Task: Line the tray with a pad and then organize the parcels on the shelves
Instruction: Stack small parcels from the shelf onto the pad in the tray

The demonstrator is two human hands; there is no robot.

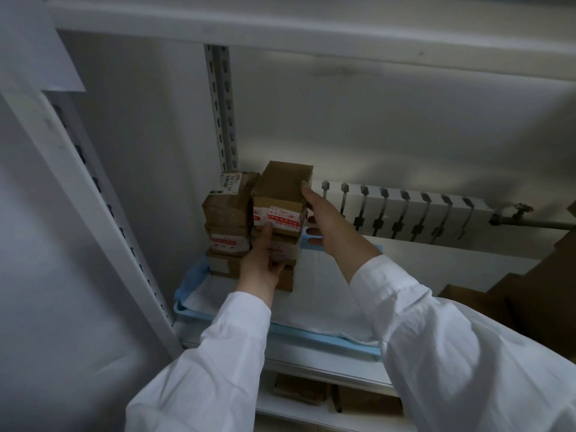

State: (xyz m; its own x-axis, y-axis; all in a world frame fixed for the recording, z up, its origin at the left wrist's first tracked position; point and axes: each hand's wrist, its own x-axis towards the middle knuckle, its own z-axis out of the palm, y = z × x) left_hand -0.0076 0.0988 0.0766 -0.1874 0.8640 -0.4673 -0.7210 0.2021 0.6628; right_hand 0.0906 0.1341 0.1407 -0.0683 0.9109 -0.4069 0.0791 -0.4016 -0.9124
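Observation:
A blue tray (324, 339) lined with a white pad (318, 294) sits on a white shelf. Two stacks of small brown parcels stand at its far left corner. The left stack (229, 219) carries a white label on top. My left hand (263, 260) presses against the front of the right stack, thumb up on the red-and-white tape. My right hand (324, 219) holds the right side of that stack's top parcel (282, 194), fingers along its edge. Both sleeves are white.
A slotted metal upright (223, 107) rises behind the stacks and another frames the left side. A white radiator (405, 210) runs along the wall at right. Brown boxes (530, 294) sit at far right, and more parcels (299, 388) lie on the shelf below.

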